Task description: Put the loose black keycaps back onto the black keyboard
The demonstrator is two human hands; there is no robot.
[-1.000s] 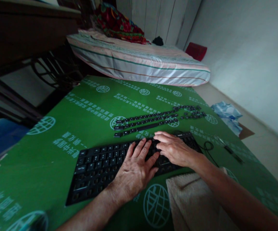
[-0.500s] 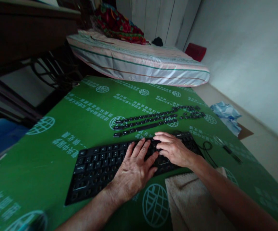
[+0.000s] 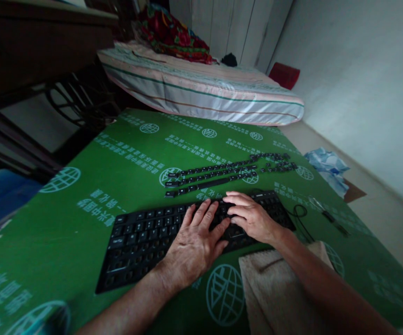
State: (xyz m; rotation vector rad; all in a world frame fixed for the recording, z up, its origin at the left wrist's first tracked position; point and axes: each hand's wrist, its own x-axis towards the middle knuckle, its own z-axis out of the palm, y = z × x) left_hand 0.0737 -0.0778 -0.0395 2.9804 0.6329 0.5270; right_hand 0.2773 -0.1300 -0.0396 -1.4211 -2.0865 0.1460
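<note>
A black keyboard [image 3: 142,242] lies at a slant on the green board. Keycaps fill its far rows, while the nearer rows show bare sockets. My left hand [image 3: 196,239] rests flat across the keyboard's middle, fingers spread and pointing away. From the right, my right hand [image 3: 250,216] reaches over the keys with bent, separated fingers, its fingertips touching the keyboard close to the left fingers. Whether a small keycap sits under those fingertips is hidden. Behind the keyboard, loose black keycaps [image 3: 208,174] lie in rows, with a looser cluster at their right end.
A beige cloth [image 3: 274,288] lies below my right forearm. Right of the keyboard are a black cable [image 3: 300,218] and a thin brush-like tool [image 3: 330,216]. The green board [image 3: 128,144] extends toward a bed [image 3: 201,93]. Crumpled blue-white plastic [image 3: 328,163] is beyond the right edge.
Both hands stay in nearly the same place on the keyboard. The right fingers have shifted only very slightly, and the whole view has moved a little.
</note>
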